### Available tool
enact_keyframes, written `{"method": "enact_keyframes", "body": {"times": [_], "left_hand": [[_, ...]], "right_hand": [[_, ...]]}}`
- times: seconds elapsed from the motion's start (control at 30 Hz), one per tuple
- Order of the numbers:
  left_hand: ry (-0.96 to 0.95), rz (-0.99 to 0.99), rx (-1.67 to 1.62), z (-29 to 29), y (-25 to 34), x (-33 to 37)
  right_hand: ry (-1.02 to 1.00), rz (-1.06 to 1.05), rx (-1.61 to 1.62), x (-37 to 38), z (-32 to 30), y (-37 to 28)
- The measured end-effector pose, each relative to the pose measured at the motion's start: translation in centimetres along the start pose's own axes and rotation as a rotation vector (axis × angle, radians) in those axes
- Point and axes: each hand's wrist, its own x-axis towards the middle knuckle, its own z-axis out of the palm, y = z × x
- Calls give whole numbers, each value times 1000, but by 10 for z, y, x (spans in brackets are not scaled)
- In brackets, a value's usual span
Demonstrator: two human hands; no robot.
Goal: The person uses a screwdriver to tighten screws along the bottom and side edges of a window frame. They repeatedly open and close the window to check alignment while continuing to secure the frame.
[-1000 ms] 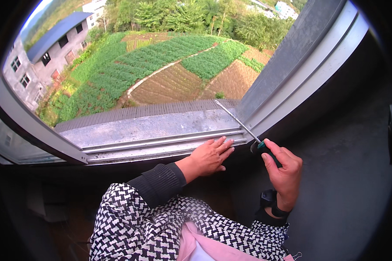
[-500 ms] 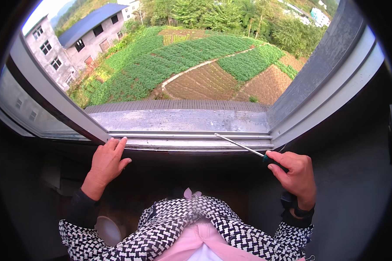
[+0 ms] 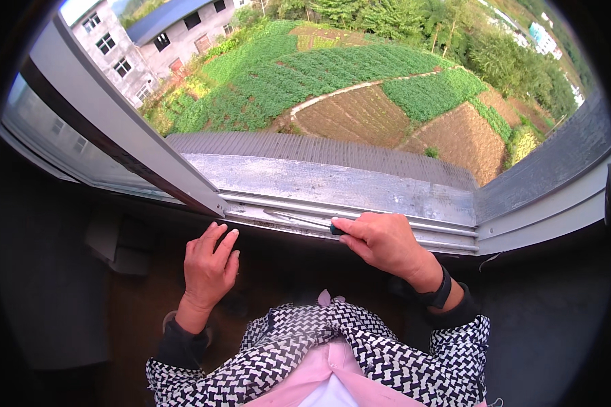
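My right hand is closed around the dark handle of a screwdriver. Its long metal shaft points left and lies over the sliding window's sill track, with the tip near the lower corner of the window sash. Whether the tip touches the track, I cannot tell. Just below that corner, my left hand holds nothing, fingers bent and apart. It appears slightly off the frame.
Beyond the track lies a grey outer ledge. The right window jamb rises at the side. A pale box-like object stands below the sill at left. Outside are green fields and buildings.
My right hand has carried the screwdriver leftward along the track, its tip now near the sash. My left hand has come away from the sash corner. The view has shifted and tilted.
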Motion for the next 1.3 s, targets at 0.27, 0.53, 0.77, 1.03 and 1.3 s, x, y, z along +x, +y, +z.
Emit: {"method": "enact_keyframes", "body": {"times": [0.27,0.53,0.77,1.03,1.3], "left_hand": [[178,-106,37,-17,-41,-7],[219,-148,60,-22,-51,-13],[356,-227,-81,-31,-50,4],[460,-219,-206,-40,-57,26],[453,-167,-257,-40,-67,21]], "right_hand": [[-79,90,-54,3,-42,-20],[-41,62,5,43,22,-32],[18,-80,36,60,25,-44],[14,97,-15,15,-2,1],[0,83,-6,30,-24,1]]}}
